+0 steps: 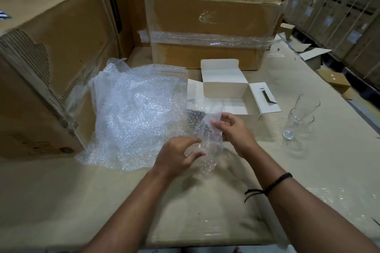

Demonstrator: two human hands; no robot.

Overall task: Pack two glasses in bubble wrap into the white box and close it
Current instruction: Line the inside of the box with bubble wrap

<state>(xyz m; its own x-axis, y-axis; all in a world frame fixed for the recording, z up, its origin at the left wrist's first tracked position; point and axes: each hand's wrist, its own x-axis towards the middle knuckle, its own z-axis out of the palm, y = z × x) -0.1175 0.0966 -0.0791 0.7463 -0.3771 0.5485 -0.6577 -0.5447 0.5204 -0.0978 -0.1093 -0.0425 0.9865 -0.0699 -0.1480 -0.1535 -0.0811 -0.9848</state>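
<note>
A small piece of bubble wrap (209, 137) hangs between my hands just in front of the white box (253, 118). My left hand (181, 156) pinches its lower left edge. My right hand (234, 129) pinches its upper right edge. The white box stands open, lid flap up at the back, its inside bare as far as I can see. Two clear glasses (298, 121) stand upright and unwrapped to the right of the box, one behind the other. A pile of bubble wrap sheets (135, 115) lies to the left of the box.
A taped brown carton (209, 26) stands behind the white box. A large carton (41, 63) fills the left side. Small flat boxes (333, 82) lie at the right edge of the cardboard-covered table. More bubble wrap (337, 197) lies at the near right.
</note>
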